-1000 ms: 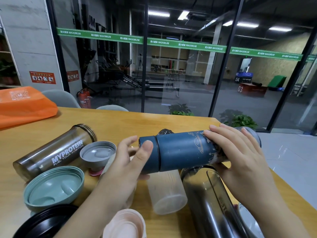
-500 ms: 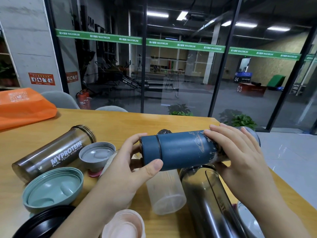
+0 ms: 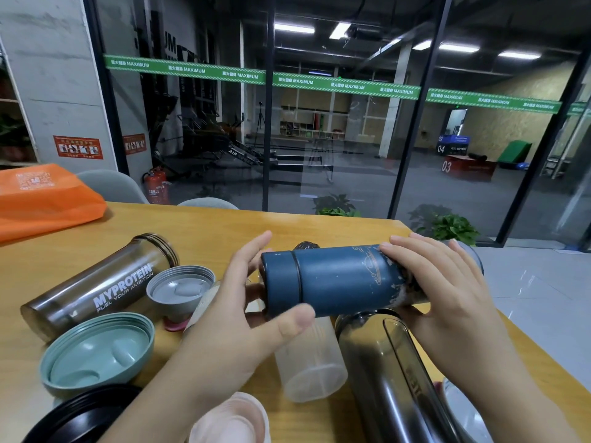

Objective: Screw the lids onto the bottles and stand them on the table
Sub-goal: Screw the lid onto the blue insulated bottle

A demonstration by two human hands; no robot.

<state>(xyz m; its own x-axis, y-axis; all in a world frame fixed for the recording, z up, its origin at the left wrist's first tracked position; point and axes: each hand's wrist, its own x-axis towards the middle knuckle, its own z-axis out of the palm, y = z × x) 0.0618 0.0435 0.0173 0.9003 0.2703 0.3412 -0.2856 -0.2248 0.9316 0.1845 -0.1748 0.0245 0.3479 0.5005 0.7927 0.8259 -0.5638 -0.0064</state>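
Note:
A dark blue bottle (image 3: 345,279) lies sideways in the air above the wooden table (image 3: 204,231), its matching blue lid (image 3: 279,282) at the left end. My left hand (image 3: 236,318) grips the lid, thumb under it and fingers behind. My right hand (image 3: 447,295) wraps the bottle's worn base end. On the table lie a smoky MYPROTEIN bottle (image 3: 96,286) without a lid, a clear frosted bottle (image 3: 311,362) and a dark smoky bottle (image 3: 393,378). Loose lids sit upside down: grey (image 3: 180,287), teal (image 3: 96,350), black (image 3: 80,417), pink (image 3: 230,420).
An orange bag (image 3: 41,199) lies at the table's far left corner. Two grey chair backs (image 3: 110,187) stand behind the far edge, before a glass wall. The table's right edge drops to a tiled floor (image 3: 537,282). Another clear container (image 3: 460,410) lies at the lower right.
My left thumb has slid from the lid's top round to its underside and my fingers have shifted on the lid. The blue bottle and my right hand have hardly moved.

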